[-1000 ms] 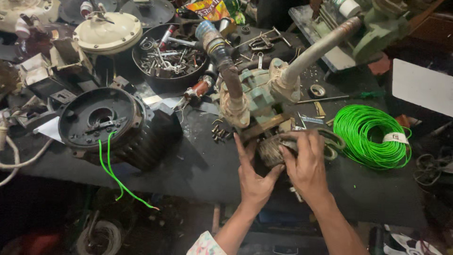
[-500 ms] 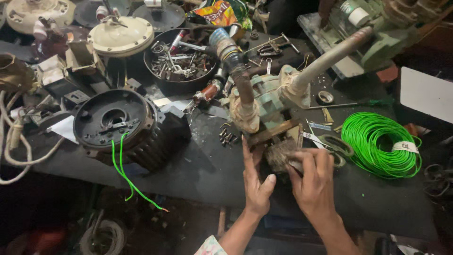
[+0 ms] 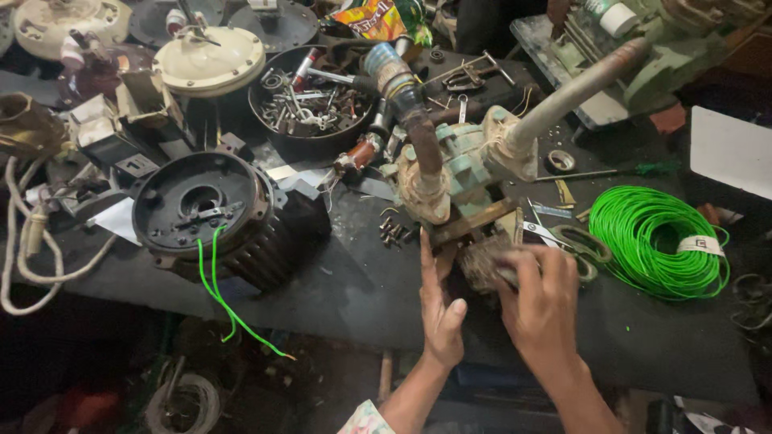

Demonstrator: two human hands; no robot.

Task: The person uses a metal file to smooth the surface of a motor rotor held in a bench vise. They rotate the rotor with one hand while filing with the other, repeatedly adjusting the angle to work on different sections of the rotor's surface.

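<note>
Item: grimy grey-green cast-metal pump body (image 3: 462,173) w/ two pipe stubs, lying on the dark workbench top (image 3: 354,277), near front edge, centre-right.
Sub-part: rusty brown round end piece (image 3: 482,261) at the pump's near end, between both hands.
Left hand (image 3: 441,301): open, fingers straight and together, flat against the end piece's left side – bracing, not gripping.
Right hand (image 3: 540,299): fingers curled over the end piece's top and right side; what the fingertips pinch – cannot tell, hidden.
Handling (est.): heavy, rigid, probably oily and gritty, so slippery. Best hold looks like the body casting or the pipe stubs; the corroded end piece may be stuck or flake.
Nearby L: black finned round motor housing (image 3: 213,217) w/ loose green wire (image 3: 221,293) hanging over the bench edge.
Nearby R: coil of bright green wire (image 3: 655,241); scissors (image 3: 567,237) just beside the right hand.
Behind: black round bowl of bolts and spanners (image 3: 310,100); cream round cover (image 3: 209,60).
Vs half a sec. ago: hands at the same spot, left flat, right curled; view shifted slightly, nothing on the bench moved.
</note>
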